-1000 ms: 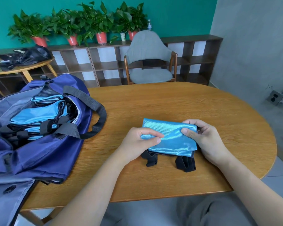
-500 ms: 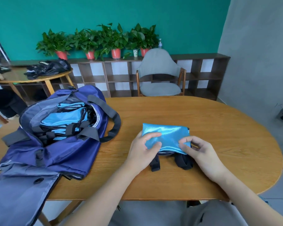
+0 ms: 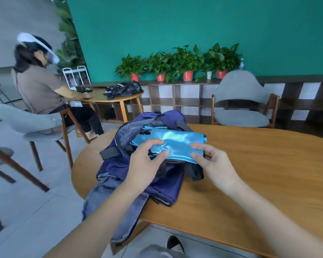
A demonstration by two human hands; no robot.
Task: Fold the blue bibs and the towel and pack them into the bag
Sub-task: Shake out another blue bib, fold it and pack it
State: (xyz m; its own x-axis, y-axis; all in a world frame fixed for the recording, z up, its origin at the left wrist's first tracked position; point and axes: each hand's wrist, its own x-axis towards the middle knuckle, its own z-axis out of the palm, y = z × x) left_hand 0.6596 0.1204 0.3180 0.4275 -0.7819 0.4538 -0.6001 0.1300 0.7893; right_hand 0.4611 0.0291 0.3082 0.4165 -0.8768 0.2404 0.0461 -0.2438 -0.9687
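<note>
While both hands (image 3: 144,164) grip, folded bib (image 3: 177,144) lies crosswise, over bag (image 3: 117,170)

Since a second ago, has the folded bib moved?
Yes. The folded bib has left the bare table and gone left, over the open bag.

I see a bright, evenly lit room; the left side is blurry and the edges look bent.

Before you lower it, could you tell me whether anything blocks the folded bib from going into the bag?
Nothing visible does: both hands hold the folded bib directly over the open bag, atop the bibs already packed.
</note>
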